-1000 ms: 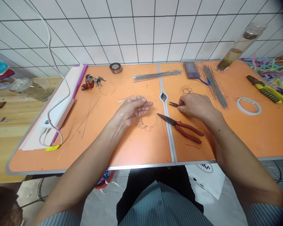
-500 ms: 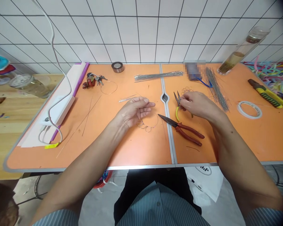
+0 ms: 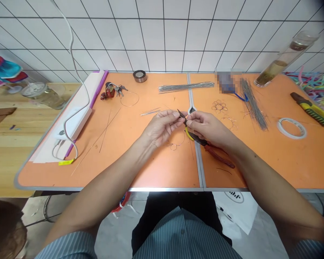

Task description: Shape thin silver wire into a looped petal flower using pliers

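Small pliers point(image 3: 188, 133) swing in from the right to meet the left hand point(image 3: 160, 127)

The right hand point(image 3: 205, 124) has brought them leftward to the seam point(image 3: 200, 172) dividing the desk point(image 3: 140, 163), so tool and left fingertips now come together. Its grip is closed on the pliers, their dark nose angled toward the back edge. The left grip is curled, fingertips drawn close to that nose; whether it pinches a fine wire, I cannot tell.

Beneath the hands, toward the front edge, a looped wire ring point(image 3: 173, 149) lies just left of the seam. Red-handled pliers point(image 3: 217, 157) rest across the seam, handles toward the front right corner, partly hidden by the right hand. Its shift leaves a wire flower point(image 3: 219, 102) in plain view on the right half, left of the upright-running wire bundle point(image 3: 253, 104) near the back edge.
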A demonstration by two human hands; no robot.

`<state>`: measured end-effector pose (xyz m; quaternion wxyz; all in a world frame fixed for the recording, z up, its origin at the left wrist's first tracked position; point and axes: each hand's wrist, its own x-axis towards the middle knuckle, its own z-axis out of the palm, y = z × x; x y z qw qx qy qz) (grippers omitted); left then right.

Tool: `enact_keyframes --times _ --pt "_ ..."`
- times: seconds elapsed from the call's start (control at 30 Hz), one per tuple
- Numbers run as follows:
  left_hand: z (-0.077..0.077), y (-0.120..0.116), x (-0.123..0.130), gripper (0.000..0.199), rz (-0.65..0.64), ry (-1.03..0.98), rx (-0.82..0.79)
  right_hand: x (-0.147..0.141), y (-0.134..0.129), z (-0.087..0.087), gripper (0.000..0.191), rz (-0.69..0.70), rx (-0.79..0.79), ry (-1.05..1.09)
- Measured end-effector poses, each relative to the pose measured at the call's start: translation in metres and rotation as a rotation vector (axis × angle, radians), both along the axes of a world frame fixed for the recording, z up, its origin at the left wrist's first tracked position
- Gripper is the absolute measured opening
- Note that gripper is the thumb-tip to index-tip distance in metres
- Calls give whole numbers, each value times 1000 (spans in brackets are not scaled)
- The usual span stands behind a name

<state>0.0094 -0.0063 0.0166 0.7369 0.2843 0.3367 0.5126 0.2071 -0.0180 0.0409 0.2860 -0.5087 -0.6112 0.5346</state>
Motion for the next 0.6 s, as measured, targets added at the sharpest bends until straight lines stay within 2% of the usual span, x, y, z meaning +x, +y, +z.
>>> enact_keyframes --times 0.1,0.23,0.37,0.6 --pt "4 2 -4 24 42 0 -17 -2 -1 0 23 33 22 -44" --pt "10 1 -8 23 38 -7 -13 -5 -4 2 19 122 89 -100" --pt "13 2 -9 22 24 16 -40 -6 -9 2 35 170 84 -83" --pt "3 15 -15 27 187 -3 -85 0 -5 -1 60 113 87 -64"
